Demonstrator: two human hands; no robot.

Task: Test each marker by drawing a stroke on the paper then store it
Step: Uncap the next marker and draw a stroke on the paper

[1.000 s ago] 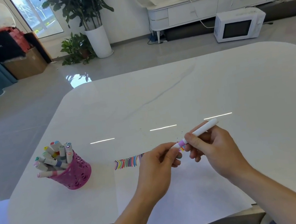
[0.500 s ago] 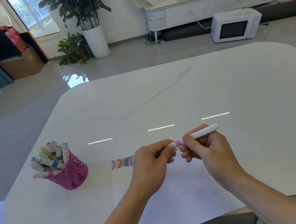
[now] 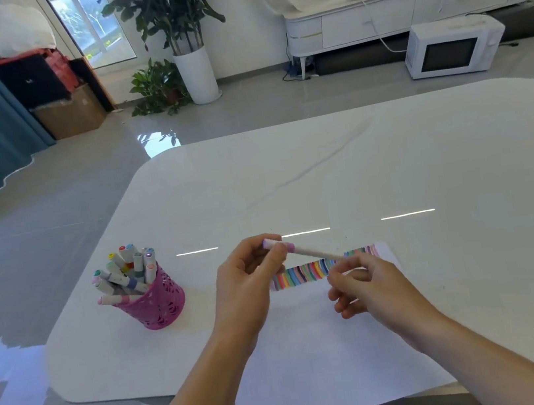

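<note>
A white marker [image 3: 304,251] with a pink capped end hangs just above the row of coloured strokes [image 3: 299,275] along the top of the white paper [image 3: 315,351]. My left hand [image 3: 246,285] pinches the capped end between thumb and fingers. My right hand [image 3: 368,286] has its fingertips curled at the marker's other end, which disappears behind them. At the left, a pink mesh holder [image 3: 156,304] stands on the table with several capped markers [image 3: 127,271] in it.
The white marble table [image 3: 392,166] stretches wide behind and to the right of the paper. On the floor beyond it are a white microwave [image 3: 452,46], potted plants [image 3: 192,57] and a cardboard box [image 3: 72,113].
The marker has swung round and moved left: its pink end now points up-left in my left hand. My right hand slid down to the tail end. The view shifted, showing more strokes.
</note>
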